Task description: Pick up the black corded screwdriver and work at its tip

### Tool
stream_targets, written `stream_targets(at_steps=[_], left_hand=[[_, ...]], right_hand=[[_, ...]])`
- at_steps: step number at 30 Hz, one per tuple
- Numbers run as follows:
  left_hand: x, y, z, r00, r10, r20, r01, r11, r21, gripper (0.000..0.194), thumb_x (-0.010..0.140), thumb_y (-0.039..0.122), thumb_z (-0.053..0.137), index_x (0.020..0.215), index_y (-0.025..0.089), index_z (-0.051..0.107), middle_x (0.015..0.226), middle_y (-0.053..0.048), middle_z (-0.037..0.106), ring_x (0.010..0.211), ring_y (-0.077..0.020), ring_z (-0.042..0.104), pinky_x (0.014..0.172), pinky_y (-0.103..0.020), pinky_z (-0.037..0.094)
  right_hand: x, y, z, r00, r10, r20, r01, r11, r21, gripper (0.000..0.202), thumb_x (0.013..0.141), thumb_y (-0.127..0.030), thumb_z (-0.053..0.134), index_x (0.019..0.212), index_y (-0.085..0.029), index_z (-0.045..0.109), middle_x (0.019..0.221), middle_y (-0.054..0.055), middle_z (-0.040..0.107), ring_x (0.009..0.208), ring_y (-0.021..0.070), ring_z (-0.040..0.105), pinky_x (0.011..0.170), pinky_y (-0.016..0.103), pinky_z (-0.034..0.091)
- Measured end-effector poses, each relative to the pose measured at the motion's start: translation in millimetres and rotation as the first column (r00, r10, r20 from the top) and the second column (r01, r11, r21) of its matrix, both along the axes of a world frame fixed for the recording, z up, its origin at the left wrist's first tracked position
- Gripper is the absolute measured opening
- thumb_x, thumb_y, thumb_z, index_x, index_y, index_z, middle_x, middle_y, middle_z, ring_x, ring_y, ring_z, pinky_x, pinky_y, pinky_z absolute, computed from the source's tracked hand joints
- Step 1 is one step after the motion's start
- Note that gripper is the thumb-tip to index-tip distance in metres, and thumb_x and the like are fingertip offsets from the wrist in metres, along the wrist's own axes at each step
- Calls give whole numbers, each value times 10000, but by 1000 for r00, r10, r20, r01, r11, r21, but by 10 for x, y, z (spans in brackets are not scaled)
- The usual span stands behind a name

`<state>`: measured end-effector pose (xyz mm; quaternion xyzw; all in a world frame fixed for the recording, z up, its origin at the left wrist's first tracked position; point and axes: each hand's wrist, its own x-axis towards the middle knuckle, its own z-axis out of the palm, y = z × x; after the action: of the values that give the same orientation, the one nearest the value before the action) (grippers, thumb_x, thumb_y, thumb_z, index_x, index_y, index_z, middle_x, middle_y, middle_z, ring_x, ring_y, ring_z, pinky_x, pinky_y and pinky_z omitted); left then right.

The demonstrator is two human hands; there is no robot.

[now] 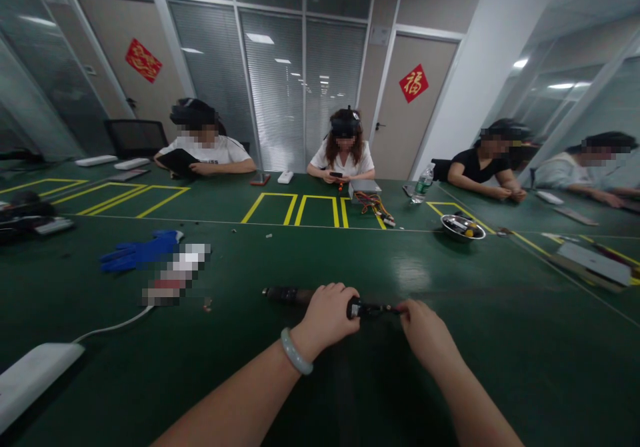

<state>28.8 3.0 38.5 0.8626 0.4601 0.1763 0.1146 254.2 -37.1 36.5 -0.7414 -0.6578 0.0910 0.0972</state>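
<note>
My feed shows the left wrist (314,346) ringed by one bangle (296,352): pale grey-green, smooth, thick, rounded, faintly glossy. I note left hand (330,315), right hand (426,332) and both forearms (237,392) bare to the view's lower edge.

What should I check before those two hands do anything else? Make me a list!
1. Left hand wrapped around the black tool: ok, its fingers curl over the middle.
2. Right hand at the tool's thin end: ok, fingertips are closed there.
3. Tight pinch on that end: cannot tell, the fingers hide it.
4. Wrists bare: not ok, a pale bracelet circles the left one.
5. Blue glove out of the way: ok, it lies off to the left.
6. Metal bowl apart from both hands: ok, it stands farther back on the right.
</note>
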Motion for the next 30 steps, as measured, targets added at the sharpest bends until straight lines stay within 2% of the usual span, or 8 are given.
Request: stream_targets(at_steps=[3,5,10,14,20,30], left_hand=[[-10,7,-9,1000,2,-10,-3,1000,-28,321,751,357,673,1047,253,603,1017,-21,612,960,-225,562,853,-361,435],[3,-11,-21,1000,6,-4,-6,1000,-8,315,759,329,670,1053,243,593,1031,-24,608,970,-223,559,860,-359,437],[67,-71,-57,996,-86,28,84,994,73,329,825,295,644,1142,263,562,1175,-15,582,1087,-214,529,943,-360,407],[111,-62,-98,990,-139,15,136,985,108,275,859,228,608,1128,279,584,1250,-12,562,1149,-215,507,972,-377,391],[138,-43,-148,980,-199,18,196,973,123,244,882,160,560,1094,273,602,1242,-4,581,1158,-198,511,996,-376,376],[126,-35,-151,977,-191,97,181,978,105,233,858,149,582,1065,253,599,1170,4,627,1106,-184,553,959,-359,391]], right_hand=[[-42,27,-13,997,-51,-64,60,986,157,326,919,-217,343,1094,-197,617,1134,108,614,948,234,631,813,357,475],[-82,41,-33,992,-21,-121,44,980,192,315,919,-223,346,1077,-205,619,1125,95,616,936,218,633,805,340,477],[-125,74,-99,978,45,-205,-29,996,80,217,868,-210,459,924,-223,668,993,57,655,877,194,635,793,313,465],[-113,88,-104,973,50,-226,-35,997,69,128,832,-216,545,857,-216,671,921,40,656,830,172,619,761,284,434],[-135,64,-36,962,113,-247,-86,989,118,95,829,-212,570,838,-224,664,911,8,632,792,136,599,728,252,403],[-174,59,-17,958,188,-218,-167,980,110,109,829,-206,560,812,-224,666,892,5,610,740,122,582,679,244,388]])
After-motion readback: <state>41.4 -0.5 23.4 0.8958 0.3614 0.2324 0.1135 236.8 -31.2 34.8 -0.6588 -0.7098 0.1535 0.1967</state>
